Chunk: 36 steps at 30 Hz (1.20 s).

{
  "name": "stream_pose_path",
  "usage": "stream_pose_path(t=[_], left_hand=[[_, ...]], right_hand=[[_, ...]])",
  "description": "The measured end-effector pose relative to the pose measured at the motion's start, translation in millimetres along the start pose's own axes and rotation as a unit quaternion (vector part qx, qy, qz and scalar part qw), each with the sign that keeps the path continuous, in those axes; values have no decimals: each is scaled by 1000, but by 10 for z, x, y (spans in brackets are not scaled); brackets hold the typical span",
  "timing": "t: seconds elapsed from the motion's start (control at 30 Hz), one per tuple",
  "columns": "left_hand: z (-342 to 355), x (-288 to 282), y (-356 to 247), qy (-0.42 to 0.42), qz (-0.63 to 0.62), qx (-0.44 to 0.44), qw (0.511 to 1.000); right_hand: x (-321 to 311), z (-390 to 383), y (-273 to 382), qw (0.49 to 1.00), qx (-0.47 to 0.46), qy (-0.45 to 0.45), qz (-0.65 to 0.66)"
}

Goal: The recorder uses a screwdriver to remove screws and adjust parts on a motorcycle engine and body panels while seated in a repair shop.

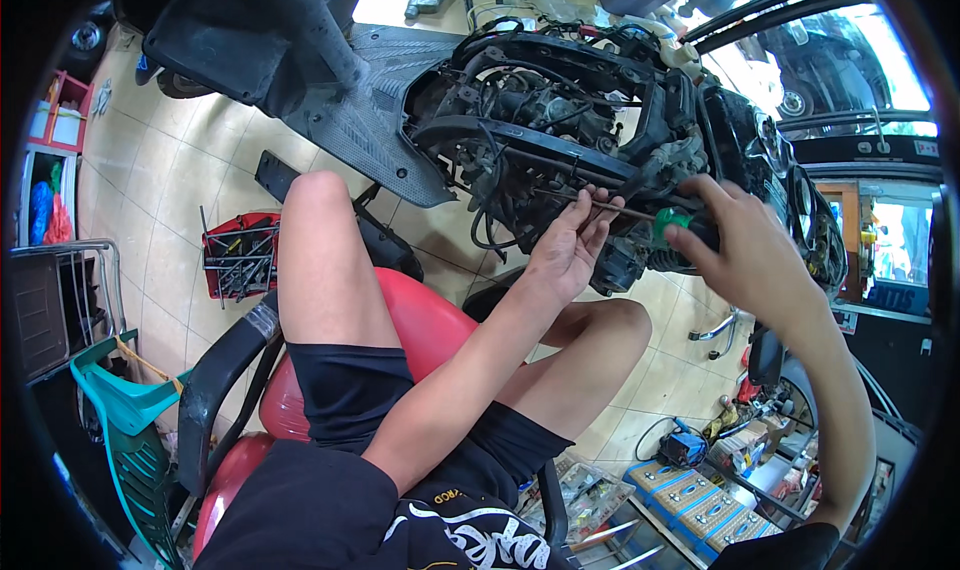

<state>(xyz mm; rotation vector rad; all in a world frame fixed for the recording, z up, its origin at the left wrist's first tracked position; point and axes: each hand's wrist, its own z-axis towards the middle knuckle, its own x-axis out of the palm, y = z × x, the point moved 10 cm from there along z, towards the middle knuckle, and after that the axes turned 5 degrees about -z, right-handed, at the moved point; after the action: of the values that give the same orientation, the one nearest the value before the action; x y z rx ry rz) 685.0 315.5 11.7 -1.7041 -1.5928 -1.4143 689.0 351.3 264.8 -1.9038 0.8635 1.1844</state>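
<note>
A long screwdriver (638,213) with a thin shaft and a green handle lies across the side of a stripped scooter (540,100). My left hand (572,242) is turned palm up, its fingers closed around the shaft. Curled about the green handle is my right hand (742,245), thumb on the near side and fingers over the far side. The shaft points left toward the scooter's black frame rail (540,142); its tip is hard to make out among the parts. Cables and the engine show around it.
Left of my knee, a red tool tray (240,255) full of tools sits on the tiled floor. I sit on a red chair (425,320) with black armrests (225,380). A teal plastic chair (135,420) stands at left. Parts and boxes (750,440) crowd the lower right.
</note>
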Motion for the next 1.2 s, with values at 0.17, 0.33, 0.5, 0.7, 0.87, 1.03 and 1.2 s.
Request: stream_pose_path(t=[0.17, 0.33, 0.5, 0.7, 0.87, 1.03, 1.2], left_hand=[[82, -3, 5, 15, -24, -4, 1000], [-20, -29, 22, -9, 32, 29, 999], [-76, -35, -24, -12, 34, 37, 999], [24, -62, -54, -43, -2, 15, 999], [-23, -116, -22, -66, 38, 44, 996], [-55, -73, -33, -53, 62, 78, 994], [-37, -105, -69, -77, 34, 32, 996]], right_hand=[[165, -105, 216, 968, -136, -66, -201], [604, -31, -397, 944, 185, 218, 164], [303, -16, -241, 977, 102, 129, 135], [147, -87, 188, 978, -73, -13, -193], [652, -58, -476, 903, 238, 286, 214], [681, -134, -561, 882, 235, 278, 300], [27, -80, 100, 998, -45, -24, -39]])
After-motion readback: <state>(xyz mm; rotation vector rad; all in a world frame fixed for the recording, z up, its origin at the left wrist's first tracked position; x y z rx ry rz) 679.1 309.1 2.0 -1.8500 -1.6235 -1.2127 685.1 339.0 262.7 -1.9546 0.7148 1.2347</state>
